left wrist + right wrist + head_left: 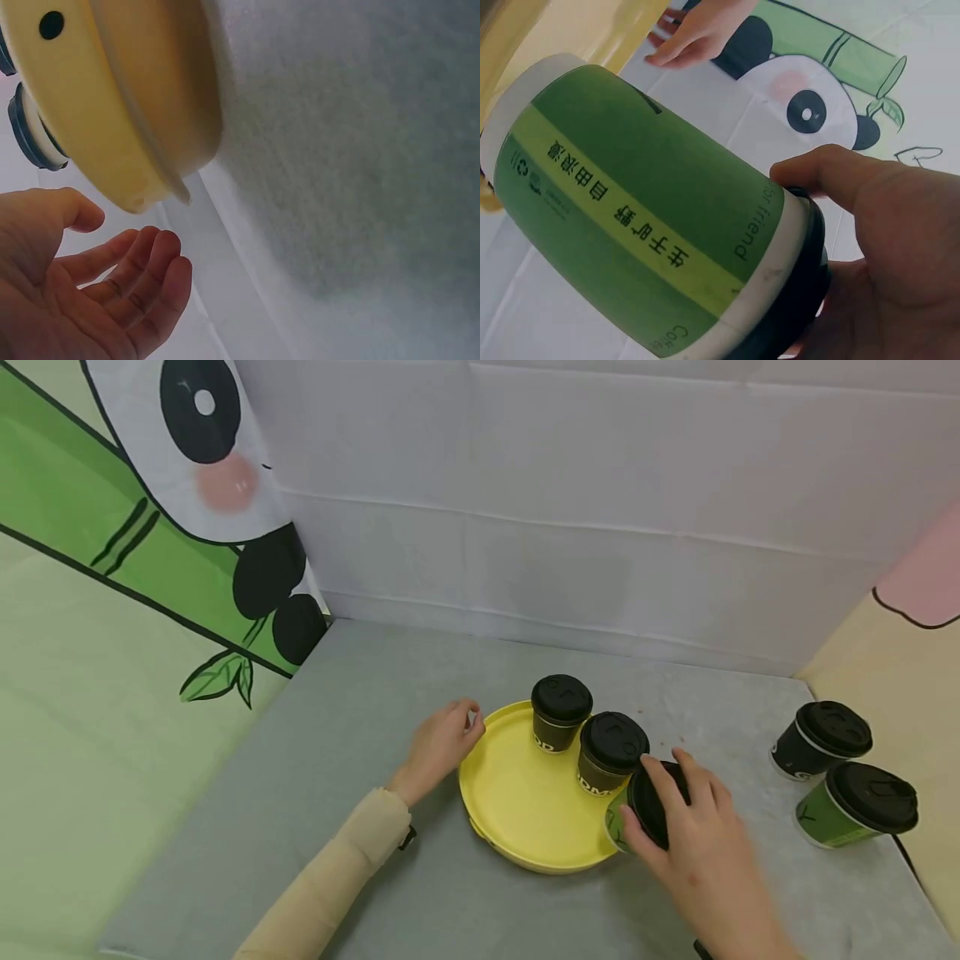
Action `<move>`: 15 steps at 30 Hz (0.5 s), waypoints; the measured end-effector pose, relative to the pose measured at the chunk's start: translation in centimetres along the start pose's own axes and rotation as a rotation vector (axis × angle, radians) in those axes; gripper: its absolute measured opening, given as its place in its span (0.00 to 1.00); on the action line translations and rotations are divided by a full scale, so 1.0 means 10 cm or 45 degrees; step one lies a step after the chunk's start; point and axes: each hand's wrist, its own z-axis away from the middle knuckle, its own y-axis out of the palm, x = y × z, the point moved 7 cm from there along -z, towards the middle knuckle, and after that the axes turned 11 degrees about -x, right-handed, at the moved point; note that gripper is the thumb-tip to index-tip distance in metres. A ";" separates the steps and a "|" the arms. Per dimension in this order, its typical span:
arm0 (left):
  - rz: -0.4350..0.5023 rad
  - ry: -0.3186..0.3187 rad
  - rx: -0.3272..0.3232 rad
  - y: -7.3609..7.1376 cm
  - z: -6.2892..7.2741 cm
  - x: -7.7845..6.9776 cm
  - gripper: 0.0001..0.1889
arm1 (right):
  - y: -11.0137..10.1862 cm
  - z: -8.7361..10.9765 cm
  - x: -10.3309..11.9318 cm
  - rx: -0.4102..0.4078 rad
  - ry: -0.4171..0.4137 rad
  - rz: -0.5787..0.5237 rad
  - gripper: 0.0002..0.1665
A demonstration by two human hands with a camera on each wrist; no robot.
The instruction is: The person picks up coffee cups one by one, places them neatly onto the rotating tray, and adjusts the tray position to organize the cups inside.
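The right grip (701,839) is holding the tilted green cup (637,202) at its black lid (649,808); we are judging that a loosely seated lid could release the body. The cup is overlapping the right rim of the yellow tray (510,810); we are leaving base contact undetermined. A base catching that rim could tip the cup. The nearer dark cup (611,752) is standing just beside it, risking a knock into the farther dark cup (561,710). The left grip (442,743) is hovering relaxed and empty beside the left rim, leaving the tray unbraced against shifting. Another green cup (858,806) and a black cup (821,739) are standing well apart on the table (247,843).
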 end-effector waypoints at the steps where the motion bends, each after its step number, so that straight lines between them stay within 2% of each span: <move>1: -0.002 -0.007 0.012 0.02 0.00 0.01 0.10 | 0.02 0.00 0.04 0.005 -0.020 -0.006 0.35; 7: -0.017 -0.010 0.074 0.13 0.01 0.04 0.12 | 0.19 0.00 0.20 0.052 -0.082 -0.042 0.34; 15: 0.005 -0.002 0.078 0.16 0.01 0.02 0.09 | 0.34 0.03 0.29 0.068 -0.107 -0.066 0.34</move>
